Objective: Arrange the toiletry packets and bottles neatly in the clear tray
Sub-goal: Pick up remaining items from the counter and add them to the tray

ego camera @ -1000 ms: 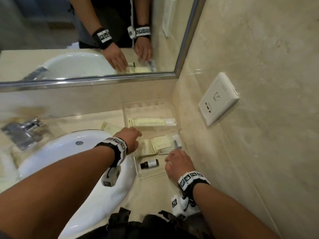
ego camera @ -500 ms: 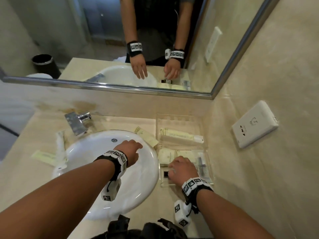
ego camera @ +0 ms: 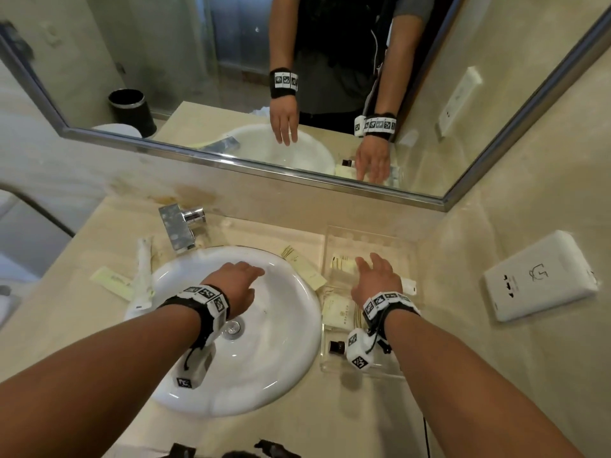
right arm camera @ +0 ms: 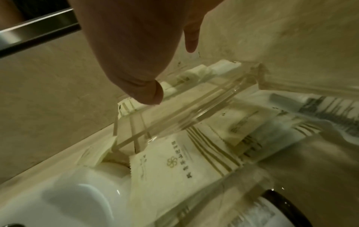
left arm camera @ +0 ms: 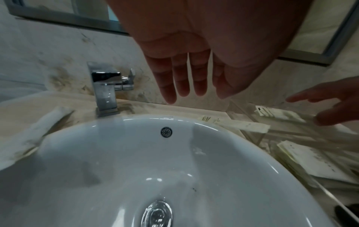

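Clear acrylic, the tray (ego camera: 367, 238) sits on the desk (ego camera: 446, 375) right of the sink (ego camera: 291, 358), holding cream packets (ego camera: 337, 310) and a dark-capped bottle (ego camera: 337, 347). The right hand (ego camera: 375, 279) hovers above it, fingers spread and empty; the left hand (ego camera: 236, 284) hangs relaxed and empty over the sink.

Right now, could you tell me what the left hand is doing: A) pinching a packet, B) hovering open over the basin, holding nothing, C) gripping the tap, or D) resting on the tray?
B: the left hand hangs over the basin with fingers straight and spread, nothing in them, clear of the tap.
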Action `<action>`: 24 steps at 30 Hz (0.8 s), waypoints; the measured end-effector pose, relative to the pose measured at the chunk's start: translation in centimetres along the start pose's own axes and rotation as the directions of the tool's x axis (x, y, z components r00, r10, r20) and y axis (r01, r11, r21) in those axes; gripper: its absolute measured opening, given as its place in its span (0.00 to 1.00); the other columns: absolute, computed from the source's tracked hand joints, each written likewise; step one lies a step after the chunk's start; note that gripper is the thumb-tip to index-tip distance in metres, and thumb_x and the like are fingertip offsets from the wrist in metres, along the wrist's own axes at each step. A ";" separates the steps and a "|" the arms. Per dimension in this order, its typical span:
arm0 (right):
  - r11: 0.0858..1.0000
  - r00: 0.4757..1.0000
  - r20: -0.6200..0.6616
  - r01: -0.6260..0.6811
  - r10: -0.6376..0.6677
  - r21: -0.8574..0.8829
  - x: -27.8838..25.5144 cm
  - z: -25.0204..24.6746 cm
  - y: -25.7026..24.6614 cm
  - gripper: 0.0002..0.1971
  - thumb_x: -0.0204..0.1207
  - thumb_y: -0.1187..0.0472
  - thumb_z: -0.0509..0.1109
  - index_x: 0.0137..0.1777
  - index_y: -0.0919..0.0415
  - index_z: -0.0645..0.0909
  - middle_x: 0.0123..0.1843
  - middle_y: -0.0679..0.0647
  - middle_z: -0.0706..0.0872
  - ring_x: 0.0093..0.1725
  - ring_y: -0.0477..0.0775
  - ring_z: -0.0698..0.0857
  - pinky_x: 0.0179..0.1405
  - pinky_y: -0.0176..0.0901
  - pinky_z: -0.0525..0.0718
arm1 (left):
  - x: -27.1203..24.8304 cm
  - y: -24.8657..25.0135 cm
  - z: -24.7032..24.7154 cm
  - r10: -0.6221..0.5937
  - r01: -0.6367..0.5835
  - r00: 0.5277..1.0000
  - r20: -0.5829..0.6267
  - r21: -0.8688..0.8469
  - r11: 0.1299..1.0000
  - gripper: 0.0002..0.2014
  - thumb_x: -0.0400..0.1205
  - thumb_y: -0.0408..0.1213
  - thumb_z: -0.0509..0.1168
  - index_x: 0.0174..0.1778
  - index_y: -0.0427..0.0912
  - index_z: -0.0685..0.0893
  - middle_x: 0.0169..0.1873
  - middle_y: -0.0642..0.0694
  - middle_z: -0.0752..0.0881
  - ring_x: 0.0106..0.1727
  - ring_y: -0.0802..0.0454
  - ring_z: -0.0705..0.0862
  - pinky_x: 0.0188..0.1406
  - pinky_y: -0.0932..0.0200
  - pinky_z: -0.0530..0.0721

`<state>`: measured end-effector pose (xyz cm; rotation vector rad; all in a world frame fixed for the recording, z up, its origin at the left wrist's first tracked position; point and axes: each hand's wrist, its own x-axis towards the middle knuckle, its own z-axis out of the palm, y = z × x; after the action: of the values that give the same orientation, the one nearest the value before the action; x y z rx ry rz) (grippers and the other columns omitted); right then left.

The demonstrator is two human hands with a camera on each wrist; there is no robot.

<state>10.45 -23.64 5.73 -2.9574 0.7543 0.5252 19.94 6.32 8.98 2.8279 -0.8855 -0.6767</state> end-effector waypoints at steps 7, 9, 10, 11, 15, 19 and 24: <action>1.000 1.000 -0.017 -0.012 0.012 -0.021 1.0 1.4 -0.9 0.38 0.77 0.57 0.65 0.86 0.47 0.56 0.88 0.54 0.56 0.85 0.59 0.58 0.79 0.59 0.68 | 1.3 1.4 -0.5 0.021 -0.021 1.000 -0.009 -0.007 1.000 0.26 0.86 0.41 0.56 0.82 0.56 0.65 0.79 0.51 0.70 0.75 0.47 0.69 0.70 0.50 0.75; 1.000 1.000 -0.002 -0.005 0.005 -0.020 1.4 1.7 -0.7 0.36 0.76 0.60 0.64 0.85 0.48 0.60 0.85 0.54 0.62 0.81 0.58 0.65 0.74 0.58 0.73 | 1.8 1.7 -0.4 0.034 -0.034 0.999 -0.011 -0.010 0.999 0.25 0.86 0.41 0.56 0.82 0.55 0.65 0.79 0.52 0.70 0.75 0.47 0.70 0.71 0.50 0.75; 1.000 1.000 -0.004 0.002 -0.002 -0.019 1.6 1.8 -0.5 0.33 0.75 0.63 0.64 0.82 0.49 0.64 0.81 0.54 0.68 0.77 0.59 0.70 0.69 0.56 0.76 | 2.1 1.8 -0.3 0.043 -0.043 0.999 -0.012 -0.008 0.999 0.25 0.86 0.41 0.56 0.82 0.55 0.65 0.79 0.52 0.70 0.75 0.47 0.70 0.71 0.50 0.75; 1.000 1.000 -0.013 0.008 -0.008 -0.015 1.8 1.9 -0.3 0.31 0.73 0.65 0.64 0.78 0.50 0.69 0.76 0.54 0.72 0.72 0.59 0.75 0.63 0.54 0.79 | 2.4 2.0 -0.3 0.050 -0.051 0.999 -0.010 -0.006 0.999 0.25 0.86 0.41 0.56 0.82 0.55 0.65 0.79 0.52 0.70 0.75 0.47 0.70 0.71 0.50 0.75; 0.998 0.997 -0.063 0.045 -0.048 -0.050 2.3 2.0 0.5 0.27 0.70 0.69 0.63 0.69 0.51 0.76 0.61 0.54 0.80 0.57 0.59 0.81 0.49 0.49 0.83 | 3.7 3.0 -0.3 0.078 -0.079 0.997 0.014 0.021 0.997 0.26 0.86 0.42 0.56 0.82 0.54 0.64 0.78 0.51 0.70 0.74 0.46 0.70 0.71 0.49 0.74; 0.996 0.994 -0.071 0.076 -0.080 -0.050 2.6 2.4 1.3 0.27 0.70 0.70 0.62 0.69 0.51 0.76 0.60 0.55 0.80 0.55 0.58 0.81 0.48 0.49 0.82 | 5.1 3.8 0.3 0.078 -0.081 0.995 0.064 0.046 0.996 0.26 0.86 0.43 0.56 0.82 0.56 0.64 0.78 0.51 0.70 0.74 0.46 0.70 0.70 0.43 0.75; 0.994 0.992 -0.075 0.105 -0.102 0.033 3.7 3.0 2.3 0.28 0.74 0.69 0.64 0.73 0.47 0.78 0.64 0.52 0.81 0.57 0.57 0.82 0.49 0.46 0.84 | 7.5 4.4 0.6 0.084 -0.092 0.990 0.117 0.069 0.993 0.25 0.86 0.42 0.55 0.81 0.55 0.64 0.79 0.51 0.68 0.76 0.46 0.69 0.72 0.43 0.74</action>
<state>11.48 -26.98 1.74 -2.9756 0.6053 0.3947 22.90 -1.55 6.55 2.8175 -1.0686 -0.8173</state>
